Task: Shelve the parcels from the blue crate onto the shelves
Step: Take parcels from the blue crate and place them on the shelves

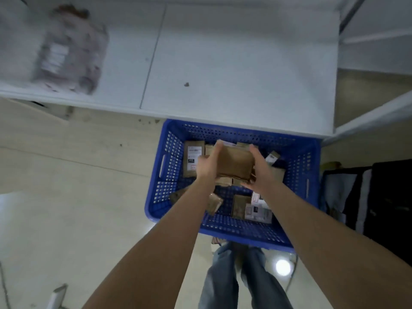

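Note:
A blue perforated crate (163, 197) stands on the floor below the white shelf (234, 70). Inside it lie several brown and white parcels, one with a white label (193, 157) at the left. My left hand (208, 162) and my right hand (259, 168) grip a brown cardboard parcel (236, 162) from both sides, just above the other parcels in the crate. A blurred, plastic-wrapped parcel (69, 50) with a white label lies on the shelf at the far left.
The shelf's front edge overhangs the crate's far rim. A second white shelf unit (374, 32) stands at the right. Dark clothing (379, 197) hangs to the right of the crate. Pale floor tiles (73, 186) spread to the left. My jeans-clad legs (236, 279) are below the crate.

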